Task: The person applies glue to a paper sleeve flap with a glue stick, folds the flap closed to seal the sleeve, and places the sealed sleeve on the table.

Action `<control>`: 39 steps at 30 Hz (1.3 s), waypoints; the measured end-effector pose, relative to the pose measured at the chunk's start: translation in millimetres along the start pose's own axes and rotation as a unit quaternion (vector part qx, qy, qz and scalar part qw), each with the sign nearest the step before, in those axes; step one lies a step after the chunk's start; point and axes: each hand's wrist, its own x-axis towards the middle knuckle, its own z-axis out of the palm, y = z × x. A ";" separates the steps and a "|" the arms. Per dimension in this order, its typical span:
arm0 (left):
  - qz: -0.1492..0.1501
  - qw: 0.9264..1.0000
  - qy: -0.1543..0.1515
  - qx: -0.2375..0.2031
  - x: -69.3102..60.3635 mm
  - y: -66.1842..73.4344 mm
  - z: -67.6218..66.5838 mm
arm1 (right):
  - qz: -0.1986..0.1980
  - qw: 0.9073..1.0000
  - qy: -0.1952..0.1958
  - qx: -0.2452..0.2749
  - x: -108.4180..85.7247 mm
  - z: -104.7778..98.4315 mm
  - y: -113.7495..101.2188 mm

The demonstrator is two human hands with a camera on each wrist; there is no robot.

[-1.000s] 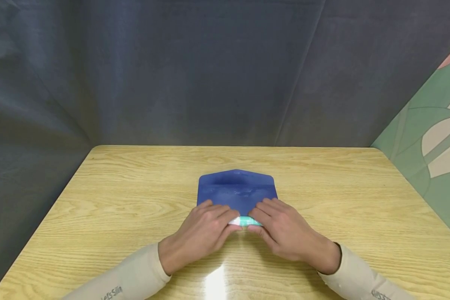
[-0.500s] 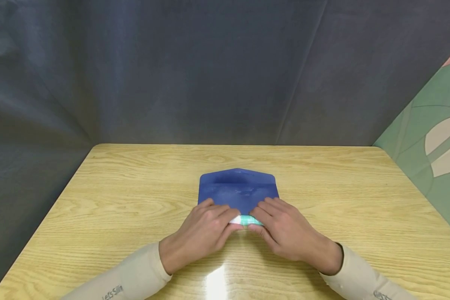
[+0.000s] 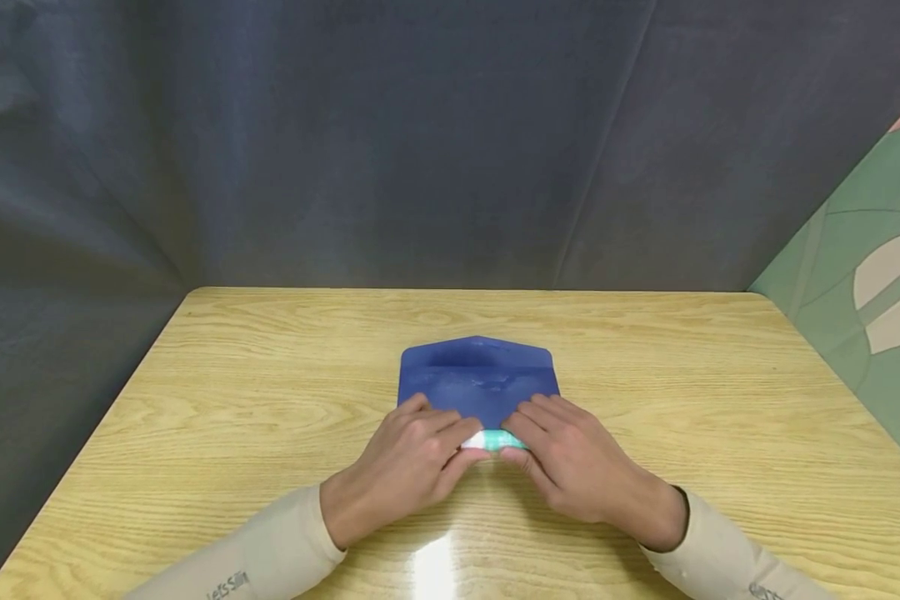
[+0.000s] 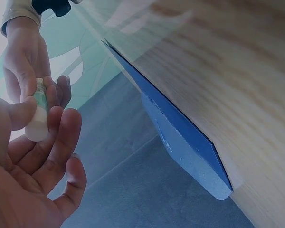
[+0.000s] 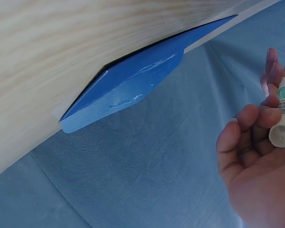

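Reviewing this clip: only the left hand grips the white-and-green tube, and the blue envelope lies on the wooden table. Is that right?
Not quite: the left hand isn't alone. The head view shows the right hand gripping the other end of the white-and-green tube too. The blue envelope does lie on the wooden table.

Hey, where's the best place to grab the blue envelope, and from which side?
I'd pinch the blue envelope by a side edge near the fold of its flap, coming in from left or right. It's thin, those edges are exposed there, and whitish streaks mark its middle. In the head view, the left hand and right hand, both gripping the white-and-green tube, hide its near corners.
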 end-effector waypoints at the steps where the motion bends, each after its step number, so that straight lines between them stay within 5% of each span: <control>1: 0.001 1.000 0.002 0.001 0.1 0.0 -0.3 | 0.000 1.000 0.000 0.000 0.1 -0.1 -0.1; 39: 0.021 1.000 0.015 0.019 -1.4 -2.1 2.0 | -0.004 1.000 0.015 -0.024 1.3 3.9 -3.4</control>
